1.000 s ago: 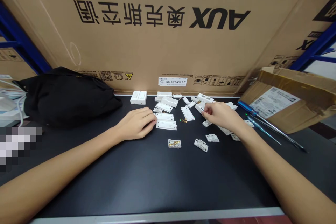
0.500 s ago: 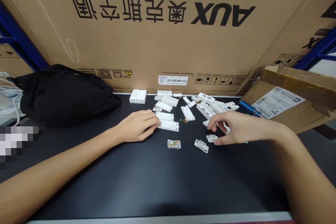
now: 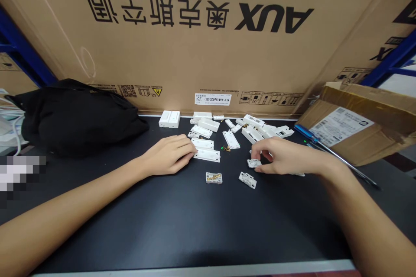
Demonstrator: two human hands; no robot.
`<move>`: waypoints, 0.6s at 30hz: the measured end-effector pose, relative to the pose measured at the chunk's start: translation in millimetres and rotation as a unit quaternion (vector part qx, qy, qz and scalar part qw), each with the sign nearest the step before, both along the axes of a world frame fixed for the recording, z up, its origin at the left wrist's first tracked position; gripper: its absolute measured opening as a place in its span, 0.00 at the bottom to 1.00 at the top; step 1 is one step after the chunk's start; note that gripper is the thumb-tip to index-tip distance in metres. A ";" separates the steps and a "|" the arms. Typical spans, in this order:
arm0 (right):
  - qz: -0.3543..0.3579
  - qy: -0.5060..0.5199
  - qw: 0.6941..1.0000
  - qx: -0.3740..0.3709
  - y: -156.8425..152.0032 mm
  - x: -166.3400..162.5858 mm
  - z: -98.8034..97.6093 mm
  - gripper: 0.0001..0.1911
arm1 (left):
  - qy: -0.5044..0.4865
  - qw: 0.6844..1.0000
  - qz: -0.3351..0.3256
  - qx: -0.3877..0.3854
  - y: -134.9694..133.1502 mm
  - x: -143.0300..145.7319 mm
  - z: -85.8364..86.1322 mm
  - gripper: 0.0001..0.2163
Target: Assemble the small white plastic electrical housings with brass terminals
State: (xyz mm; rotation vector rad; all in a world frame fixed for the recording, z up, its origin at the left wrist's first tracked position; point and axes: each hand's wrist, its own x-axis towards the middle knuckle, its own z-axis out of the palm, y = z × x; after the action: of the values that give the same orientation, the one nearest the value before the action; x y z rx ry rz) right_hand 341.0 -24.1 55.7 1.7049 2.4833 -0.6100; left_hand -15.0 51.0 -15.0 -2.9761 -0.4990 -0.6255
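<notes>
A: L hand (image 3: 167,154), what's it on?
B: Fingers held together, tips touching the left end of a white plastic plate (image 3: 208,156). No pinch; looks like it's just steadying the plate. Plate's long axis runs L-R, mid-way along the black bench top (image 3: 162,233).
A: R hand (image 3: 282,158)?
B: Arched over a small white plastic block (image 3: 254,163), near side of the pile, right of the plate. Fingers spread, thumb on the near side, fingertips reaching past it. Can't tell if it's pinched or only touched. Block's long axis approx L-R, slight tilt.
A: What's around it?
B: Just left, a tilted white block (image 3: 247,179), long axis far-L to near-R. Further left, a white block w/ brass contacts (image 3: 213,177). Loose white housings (image 3: 251,135) sit on the far side by a cardboard carton (image 3: 195,39). Black bag (image 3: 81,119) far left, blue-handled screwdriver (image 3: 305,131) far right.
</notes>
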 end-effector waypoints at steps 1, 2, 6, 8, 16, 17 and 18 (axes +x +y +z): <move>0.005 -0.001 1.000 0.006 0.3 -0.9 -0.1 0.07 | 0.000 1.000 0.000 -0.001 0.2 -0.1 0.0 0.11; 0.009 0.001 1.000 0.012 0.5 -2.1 0.1 0.06 | 0.000 1.000 0.000 -0.001 0.3 -0.1 0.1 0.11; 0.015 0.022 0.999 0.027 -0.3 -7.5 2.8 0.08 | 0.001 1.000 -0.002 0.000 0.1 0.2 0.9 0.11; 0.013 0.025 0.999 0.034 -0.3 -9.0 3.3 0.09 | 0.000 1.000 0.000 -0.001 -0.2 0.3 1.2 0.11; -0.003 0.003 1.000 0.007 3.3 -6.8 -5.4 0.13 | 0.000 1.000 0.000 -0.016 0.9 -0.7 0.2 0.10; -0.008 0.000 1.000 0.000 3.1 -6.5 -5.1 0.14 | -0.001 1.000 0.000 -0.016 1.1 -0.7 0.1 0.11; -0.012 -0.002 1.000 -0.006 2.7 -6.2 -4.2 0.14 | -0.002 1.000 -0.001 -0.016 1.3 -0.5 0.1 0.11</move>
State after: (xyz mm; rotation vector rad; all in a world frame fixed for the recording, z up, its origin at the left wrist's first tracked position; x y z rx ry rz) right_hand 334.8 -21.4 51.5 1.7322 2.4554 -0.6224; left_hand -15.5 52.3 -14.9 -3.0063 -0.5109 -0.6298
